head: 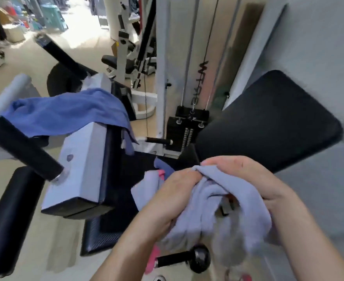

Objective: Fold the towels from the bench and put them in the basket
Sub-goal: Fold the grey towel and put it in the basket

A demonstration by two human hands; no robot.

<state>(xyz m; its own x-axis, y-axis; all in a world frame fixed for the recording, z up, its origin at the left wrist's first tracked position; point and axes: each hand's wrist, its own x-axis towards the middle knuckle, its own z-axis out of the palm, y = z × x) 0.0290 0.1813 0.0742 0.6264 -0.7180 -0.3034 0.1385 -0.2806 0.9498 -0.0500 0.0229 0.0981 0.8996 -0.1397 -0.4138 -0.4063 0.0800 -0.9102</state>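
A pale lavender towel (213,201) hangs bunched between both hands at the lower right of the head view. My left hand (173,191) grips its left side and my right hand (254,179) pinches its top edge from the right. Part of the towel sags toward the floor and is blurred. A darker blue towel (65,112) lies draped over the grey frame of the gym machine (82,159) at the left, one corner hanging down its right side. No basket shows in this view.
A black padded bench back (268,122) stands at the right, just beyond my hands. A weight stack (185,128) with cables rises behind. Black roller pads (23,147) jut out at the left. A black knobbed handle (189,258) and something pink sit below my hands.
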